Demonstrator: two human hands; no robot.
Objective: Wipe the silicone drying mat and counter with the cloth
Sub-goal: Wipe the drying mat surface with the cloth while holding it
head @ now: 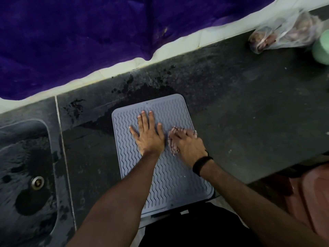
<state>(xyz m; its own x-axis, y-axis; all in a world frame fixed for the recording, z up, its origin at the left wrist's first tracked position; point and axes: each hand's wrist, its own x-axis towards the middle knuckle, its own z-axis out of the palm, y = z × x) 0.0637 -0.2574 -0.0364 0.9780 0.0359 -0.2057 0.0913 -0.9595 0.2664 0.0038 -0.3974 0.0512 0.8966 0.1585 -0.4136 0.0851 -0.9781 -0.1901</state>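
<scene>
From the head view, the grey silicone drying mat lies flat on the dark stone tabletop, its near edge hanging slightly past the tabletop's front edge. The left hand rests palm down on the mat's far half, fingers straight and spread, holding nothing. Just beside it, nearly touching, the right hand presses a pinkish cloth against the mat; the cloth shows at the hand's left side and past the fingertips, bunched under the palm. The right fingers are blurred, so how tightly they curl over the cloth cannot be told (they lie on top of it, that much is plain). A black band circles the right wrist.

Wet dark patches spread on the tabletop beyond and left of the mat. At the left, a sink is set into the stone, wet, with a metal drain in its floor. At the far right, a clear plastic bag lies on the tabletop with brownish, rounded items inside, too blurred to identify, and a pale green object sits just beside it, cut off by the frame edge. Purple fabric hangs over the pale tiled wall behind.
</scene>
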